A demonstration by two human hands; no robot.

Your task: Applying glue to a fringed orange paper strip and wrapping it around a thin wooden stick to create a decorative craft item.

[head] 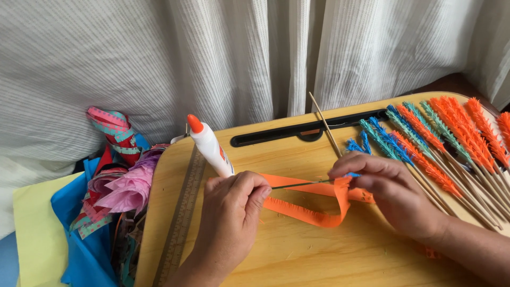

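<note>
The person works at a pale wooden lap desk (297,250) set against a white ribbed curtain (239,53). The left hand (231,212) sits near the middle of the desk, fingers closed tight on two things at once: a white glue bottle (211,149) with an orange cap that stands up out of the fist, tilted toward the back left corner, and the near end of a thin stick (303,184). The bottle carries a label with an orange patch on its side; its print is too small to make out.

The right hand (390,191) lies just right of centre, thumb and fingertips pinched narrow on the stick's other end, where a fringed orange strip (313,215) meets it. The strip loops loosely on the desk between the two hands and runs under the right palm.

A bare skewer (325,127) slants from the right hand toward the back edge, across a black slot (276,135). Along the right edge lies a row of finished sticks (451,143), wrapped in orange, blue and teal fringe. A ruler (183,212) lies along the left edge. Off that edge, a heap of paper scraps (114,175) in pink, red and teal rests on blue and yellow sheets.
</note>
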